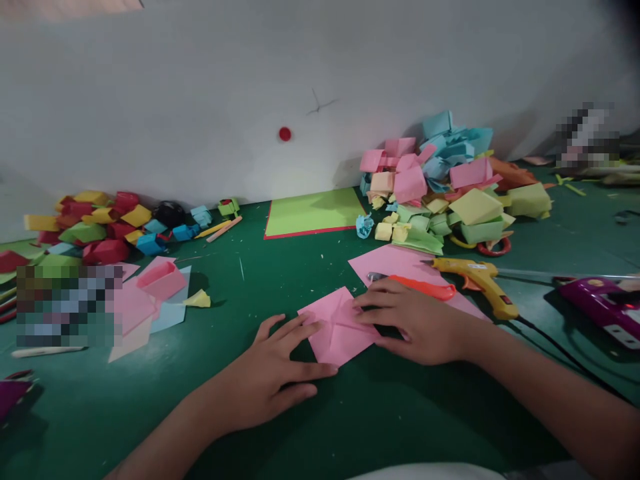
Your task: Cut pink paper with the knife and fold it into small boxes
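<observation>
In front of me a pink square of paper (344, 337) lies flat on the green table, its corners folded in so that creases meet near the middle. My left hand (280, 373) rests at its left side with fingers spread, the fingertips touching the left edge and the near corner. From the right, my right hand (415, 323) reaches over the right corner, fingers stretched out on the paper and thumb apart below. Just behind the right hand lies an orange-handled cutter (425, 287), partly covered by it, on a larger pink sheet (383, 261).
A yellow glue gun (477, 277) with a black cord lies at right, near a purple power strip (603, 303). Folded paper pieces pile up at back right (440, 187) and back left (95, 223). A lime-green sheet (315, 212) lies by the wall.
</observation>
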`<state>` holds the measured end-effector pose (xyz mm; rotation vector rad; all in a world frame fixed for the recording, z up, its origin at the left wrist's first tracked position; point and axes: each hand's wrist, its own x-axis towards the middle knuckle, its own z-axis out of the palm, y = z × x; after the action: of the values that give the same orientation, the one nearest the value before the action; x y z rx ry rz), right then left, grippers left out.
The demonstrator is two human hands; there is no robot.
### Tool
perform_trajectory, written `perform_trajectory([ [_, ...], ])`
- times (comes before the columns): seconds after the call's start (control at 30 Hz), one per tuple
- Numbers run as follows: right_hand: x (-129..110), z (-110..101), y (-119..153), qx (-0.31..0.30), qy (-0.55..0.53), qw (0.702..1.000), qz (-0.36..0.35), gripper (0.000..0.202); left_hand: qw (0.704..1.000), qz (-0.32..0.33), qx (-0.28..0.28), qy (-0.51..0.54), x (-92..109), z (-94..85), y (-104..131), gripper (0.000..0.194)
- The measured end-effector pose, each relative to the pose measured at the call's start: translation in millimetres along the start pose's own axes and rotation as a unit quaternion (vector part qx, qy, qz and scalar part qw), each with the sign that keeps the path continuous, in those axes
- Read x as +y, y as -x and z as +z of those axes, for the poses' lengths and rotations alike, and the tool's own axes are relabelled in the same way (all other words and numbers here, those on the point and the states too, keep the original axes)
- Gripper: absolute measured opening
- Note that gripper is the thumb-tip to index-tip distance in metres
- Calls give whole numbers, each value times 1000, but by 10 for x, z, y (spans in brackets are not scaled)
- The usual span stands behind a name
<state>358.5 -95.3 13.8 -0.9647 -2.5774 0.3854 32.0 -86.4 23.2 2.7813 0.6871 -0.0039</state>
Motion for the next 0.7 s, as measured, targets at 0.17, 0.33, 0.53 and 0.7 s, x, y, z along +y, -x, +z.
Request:
perform_trajectory([
  [0.17, -46, 53, -6, -35, -16, 999, -12, 47, 1000, 7, -6, 16, -38, -50, 1, 37],
  [0.33, -43, 61, -2, -39, -4, 999, -13, 44, 1000, 14, -1, 13, -38, -87, -16, 37],
  [0.53, -45, 89, -2, -28, -12, 999, -8, 41, 1000, 21, -4, 16, -34, -87, -12, 36],
  [0.7, -54, 89, -17, -34, -12, 999, -10, 38, 999, 23, 15, 22, -56, -39, -12, 35],
])
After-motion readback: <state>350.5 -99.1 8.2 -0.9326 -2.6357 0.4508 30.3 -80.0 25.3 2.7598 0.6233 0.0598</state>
